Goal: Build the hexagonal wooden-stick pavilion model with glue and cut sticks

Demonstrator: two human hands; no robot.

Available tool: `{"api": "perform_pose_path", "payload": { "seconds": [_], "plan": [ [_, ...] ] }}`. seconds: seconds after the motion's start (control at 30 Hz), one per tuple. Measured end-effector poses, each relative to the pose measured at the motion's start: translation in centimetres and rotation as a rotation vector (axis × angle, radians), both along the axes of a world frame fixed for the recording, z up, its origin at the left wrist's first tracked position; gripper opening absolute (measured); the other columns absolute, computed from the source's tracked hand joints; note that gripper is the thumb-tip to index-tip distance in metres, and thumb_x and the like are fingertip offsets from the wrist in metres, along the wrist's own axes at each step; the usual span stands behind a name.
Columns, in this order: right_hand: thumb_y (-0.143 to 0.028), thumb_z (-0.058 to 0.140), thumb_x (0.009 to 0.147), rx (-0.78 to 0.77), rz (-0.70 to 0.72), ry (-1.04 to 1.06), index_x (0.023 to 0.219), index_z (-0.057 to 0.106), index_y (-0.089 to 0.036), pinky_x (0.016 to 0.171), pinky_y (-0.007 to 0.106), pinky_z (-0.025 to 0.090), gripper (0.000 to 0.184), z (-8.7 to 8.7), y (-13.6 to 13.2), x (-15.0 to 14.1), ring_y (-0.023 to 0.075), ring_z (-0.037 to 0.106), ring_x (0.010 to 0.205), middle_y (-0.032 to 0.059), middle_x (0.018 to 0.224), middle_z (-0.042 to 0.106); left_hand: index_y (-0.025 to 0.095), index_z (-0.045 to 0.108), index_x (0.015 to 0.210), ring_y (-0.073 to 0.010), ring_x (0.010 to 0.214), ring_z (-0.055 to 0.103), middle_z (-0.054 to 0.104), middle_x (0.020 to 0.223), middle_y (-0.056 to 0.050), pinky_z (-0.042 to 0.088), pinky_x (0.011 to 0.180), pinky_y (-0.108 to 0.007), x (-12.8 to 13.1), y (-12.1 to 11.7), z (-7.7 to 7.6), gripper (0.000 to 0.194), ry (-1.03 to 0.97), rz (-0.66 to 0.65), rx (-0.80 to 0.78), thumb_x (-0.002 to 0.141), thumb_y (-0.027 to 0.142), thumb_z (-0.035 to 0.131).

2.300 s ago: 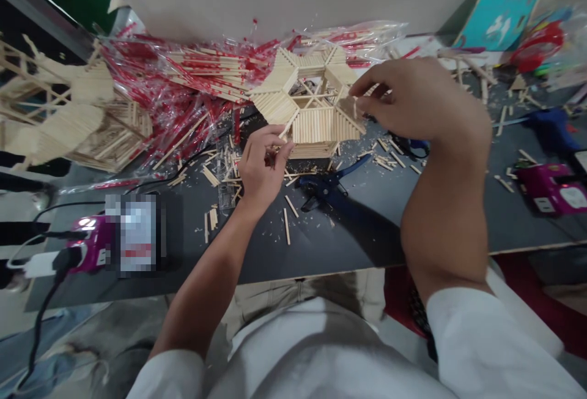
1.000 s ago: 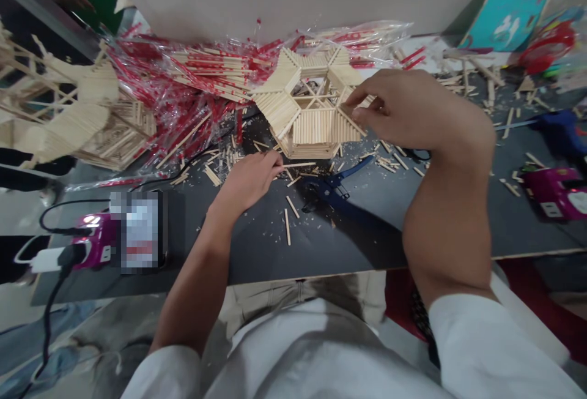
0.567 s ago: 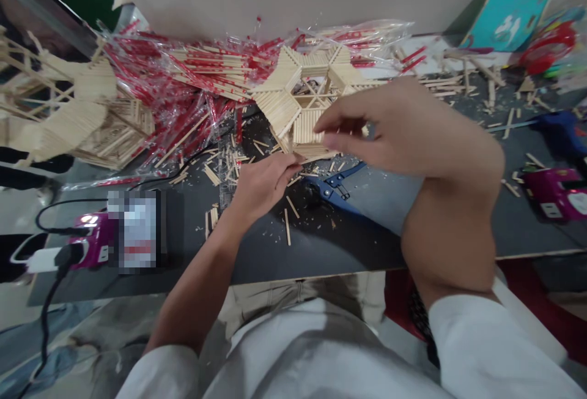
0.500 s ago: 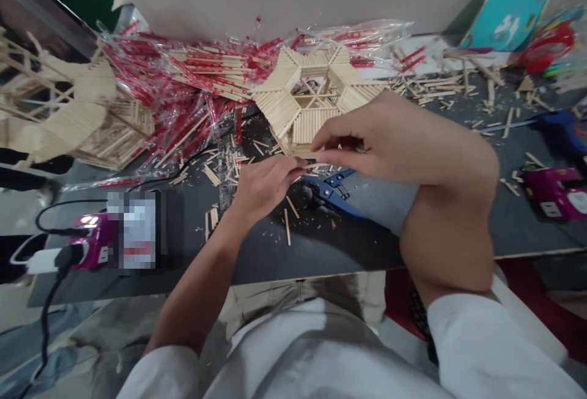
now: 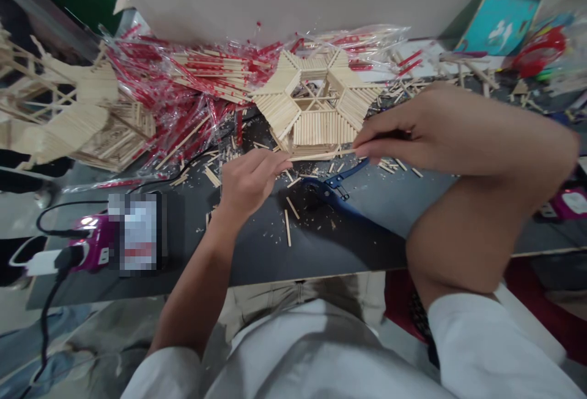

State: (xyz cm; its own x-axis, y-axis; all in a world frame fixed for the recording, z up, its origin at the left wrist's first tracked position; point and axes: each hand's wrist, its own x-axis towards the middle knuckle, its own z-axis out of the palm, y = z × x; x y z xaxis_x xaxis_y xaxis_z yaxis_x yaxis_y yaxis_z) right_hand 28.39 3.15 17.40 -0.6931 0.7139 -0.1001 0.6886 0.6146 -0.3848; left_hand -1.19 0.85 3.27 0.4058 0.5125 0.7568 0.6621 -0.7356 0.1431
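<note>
A thin wooden stick (image 5: 321, 156) stretches level between my two hands. My left hand (image 5: 250, 178) pinches its left end, and my right hand (image 5: 403, 133) pinches its right end between thumb and fingertips. Just behind the stick stands a model built of wooden sticks (image 5: 323, 126), with slatted panels around an open hexagonal middle. Below the stick, blue-handled cutting pliers (image 5: 337, 194) lie on the dark table (image 5: 266, 258), their jaws pointing left.
Red-and-clear plastic packs of sticks (image 5: 206, 74) are heaped behind. Another stick model (image 5: 77, 111) stands at left. A purple power adapter (image 5: 94, 237) with cables sits by a blurred-out device (image 5: 140, 234). Short cut sticks (image 5: 288, 227) are scattered about. A turquoise box (image 5: 502, 19) leans at back right.
My right hand has moved right and my left hand slightly left, so the hands are farther apart. More of the stick now shows between them.
</note>
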Motion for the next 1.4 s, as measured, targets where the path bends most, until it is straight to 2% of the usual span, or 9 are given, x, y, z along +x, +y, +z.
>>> {"api": "perform_pose_path", "payload": {
  "seconds": [0.27, 0.43, 0.63, 0.77, 1.0, 1.13, 1.23, 1.33, 1.4],
  "plan": [
    [-0.048, 0.058, 0.095, 0.148, -0.117, 0.042, 0.083, 0.08, -0.031, 0.057, 0.038, 0.046, 0.03, 1.0, -0.5, 4.4, 0.0192, 0.061, 0.056, 0.0017, 0.069, 0.074, 0.022, 0.078, 0.109, -0.0158, 0.088, 0.076, 0.082, 0.098, -0.006, 0.056, 0.081, -0.027, -0.3, -0.2, 0.3, 0.016, -0.164, -0.013, -0.141, 0.104, 0.029, 0.064],
    [-0.049, 0.063, 0.093, 0.084, -0.171, 0.004, 0.088, 0.08, -0.034, 0.056, 0.036, 0.045, 0.023, 0.6, -0.2, 4.4, 0.0191, 0.065, 0.06, 0.0009, 0.075, 0.077, 0.023, 0.08, 0.102, -0.011, 0.066, 0.07, 0.081, 0.087, -0.003, 0.054, 0.062, -0.023, 0.2, -0.1, 0.3, 0.018, -0.645, -0.053, -0.516, 0.098, 0.04, 0.074],
    [-0.036, 0.061, 0.099, -0.233, -0.018, -0.065, 0.087, 0.077, -0.026, 0.059, 0.032, 0.044, 0.022, 0.4, -0.4, 1.2, 0.0175, 0.065, 0.063, 0.0027, 0.081, 0.077, 0.024, 0.072, 0.1, -0.0069, 0.054, 0.06, 0.071, 0.076, 0.002, 0.043, 0.043, -0.018, 1.8, 0.1, 0.2, 0.031, -1.138, -0.242, -0.811, 0.093, 0.054, 0.077],
    [-0.022, 0.061, 0.095, -0.319, 0.125, -0.149, 0.084, 0.072, -0.022, 0.058, 0.029, 0.04, 0.016, -0.4, -1.1, -2.9, 0.0148, 0.059, 0.06, 0.0008, 0.076, 0.073, 0.024, 0.071, 0.098, -0.0077, 0.053, 0.058, 0.063, 0.07, 0.002, 0.043, 0.042, -0.019, 2.9, -0.7, 0.3, 0.039, -1.151, -0.295, -0.956, 0.096, 0.063, 0.069],
    [-0.018, 0.054, 0.097, -0.411, 0.356, -0.136, 0.083, 0.071, -0.016, 0.057, 0.027, 0.035, 0.022, -2.2, -1.2, -7.0, 0.0122, 0.055, 0.056, 0.0018, 0.071, 0.073, 0.023, 0.064, 0.085, -0.0082, 0.053, 0.054, 0.058, 0.068, 0.002, 0.044, 0.046, -0.021, 2.7, -1.1, 0.3, 0.042, -1.072, -0.298, -0.914, 0.1, 0.063, 0.062],
    [-0.03, 0.056, 0.1, -0.246, 0.215, -0.039, 0.1, 0.077, -0.022, 0.063, 0.028, 0.04, 0.023, -1.3, -0.8, -4.6, 0.0142, 0.061, 0.063, 0.0008, 0.081, 0.076, 0.021, 0.062, 0.081, -0.0093, 0.055, 0.06, 0.066, 0.068, 0.0, 0.047, 0.051, -0.022, 3.0, -1.7, 0.8, 0.044, -0.919, -0.36, -1.0, 0.103, 0.06, 0.059],
    [-0.035, 0.06, 0.097, -0.002, -0.042, 0.019, 0.102, 0.078, -0.025, 0.066, 0.032, 0.043, 0.021, -0.8, -0.3, -2.9, 0.0174, 0.064, 0.066, 0.0015, 0.082, 0.077, 0.021, 0.062, 0.083, -0.0081, 0.044, 0.055, 0.061, 0.053, 0.003, 0.043, 0.047, -0.022, 3.4, -2.1, 1.2, 0.045, -0.815, -0.319, -1.058, 0.105, 0.059, 0.055],
    [-0.028, 0.062, 0.093, 0.21, -0.312, 0.049, 0.098, 0.078, -0.023, 0.073, 0.038, 0.047, 0.018, -1.4, 0.6, -2.7, 0.0225, 0.068, 0.071, 0.0062, 0.083, 0.077, 0.02, 0.063, 0.083, -0.007, 0.039, 0.051, 0.057, 0.048, 0.005, 0.039, 0.045, -0.021, 3.6, -2.1, 1.0, 0.045, -0.786, -0.3, -1.061, 0.104, 0.059, 0.057],
    [-0.027, 0.061, 0.093, 0.263, -0.343, 0.051, 0.097, 0.078, -0.023, 0.078, 0.041, 0.049, 0.018, -2.4, 1.5, -3.0, 0.026, 0.07, 0.078, 0.0083, 0.088, 0.078, 0.02, 0.064, 0.084, -0.0068, 0.039, 0.051, 0.058, 0.048, 0.005, 0.039, 0.045, -0.02, 3.6, -2.0, 0.7, 0.044, -0.771, -0.287, -1.076, 0.104, 0.059, 0.057]
  ]
}}
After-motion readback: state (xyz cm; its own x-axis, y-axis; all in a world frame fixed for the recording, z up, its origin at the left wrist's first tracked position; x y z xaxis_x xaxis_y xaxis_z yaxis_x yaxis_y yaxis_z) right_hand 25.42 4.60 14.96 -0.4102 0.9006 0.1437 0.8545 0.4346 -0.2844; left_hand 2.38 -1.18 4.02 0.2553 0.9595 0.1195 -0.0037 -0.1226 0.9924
